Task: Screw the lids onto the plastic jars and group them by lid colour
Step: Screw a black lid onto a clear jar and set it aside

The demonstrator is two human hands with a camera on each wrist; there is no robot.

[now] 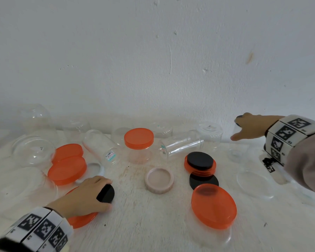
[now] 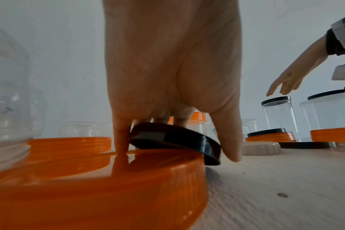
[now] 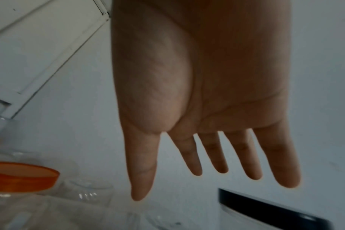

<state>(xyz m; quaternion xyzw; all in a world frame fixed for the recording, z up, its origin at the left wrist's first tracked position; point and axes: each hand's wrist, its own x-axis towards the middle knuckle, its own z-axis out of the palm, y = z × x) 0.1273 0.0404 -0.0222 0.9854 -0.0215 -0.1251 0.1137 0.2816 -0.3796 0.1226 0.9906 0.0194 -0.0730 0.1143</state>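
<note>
My left hand (image 1: 101, 192) grips a black lid (image 1: 106, 194) by its rim; the lid is tilted, with its low edge on the table beside a large orange lid (image 1: 81, 219). In the left wrist view the thumb and fingers pinch the black lid (image 2: 175, 139) over the orange lid (image 2: 100, 186). My right hand (image 1: 244, 128) is open at the far right, fingers straight, just above a clear jar (image 1: 235, 142) with a black lid. The right wrist view shows the spread fingers (image 3: 217, 163) above that black lid (image 3: 266, 208), holding nothing.
An orange-lidded jar (image 1: 139, 140) stands mid-table, with open clear jars lying on either side. A beige lid (image 1: 159, 180), black lids (image 1: 200, 160) and orange lids (image 1: 67, 170) lie scattered. An orange-lidded jar (image 1: 214, 206) is near right. Wall behind.
</note>
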